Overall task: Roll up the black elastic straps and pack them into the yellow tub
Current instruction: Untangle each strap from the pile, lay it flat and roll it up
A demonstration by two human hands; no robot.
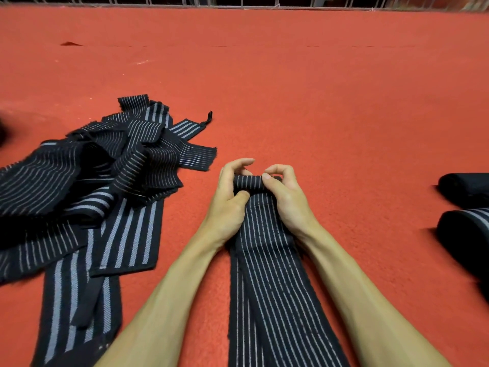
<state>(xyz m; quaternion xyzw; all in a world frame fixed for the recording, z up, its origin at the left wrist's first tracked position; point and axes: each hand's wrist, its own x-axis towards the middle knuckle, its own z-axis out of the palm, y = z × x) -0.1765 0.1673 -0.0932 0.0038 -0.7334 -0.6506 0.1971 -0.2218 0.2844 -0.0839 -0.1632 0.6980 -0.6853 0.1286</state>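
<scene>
A black elastic strap (272,274) with thin white stripes lies flat on the red surface, running from the bottom edge up between my forearms. Its far end is wound into a small roll (248,182). My left hand (230,197) grips the roll's left side, thumb pressed against the strap under it. My right hand (285,192) pinches the roll's right side with curled fingers. The yellow tub is not in view.
A loose pile of black striped straps (87,176) sprawls at the left, some hanging toward the bottom edge. Two dark rolled straps (465,229) sit at the right edge. A metal fence (238,1) borders the far side of the red surface (317,102).
</scene>
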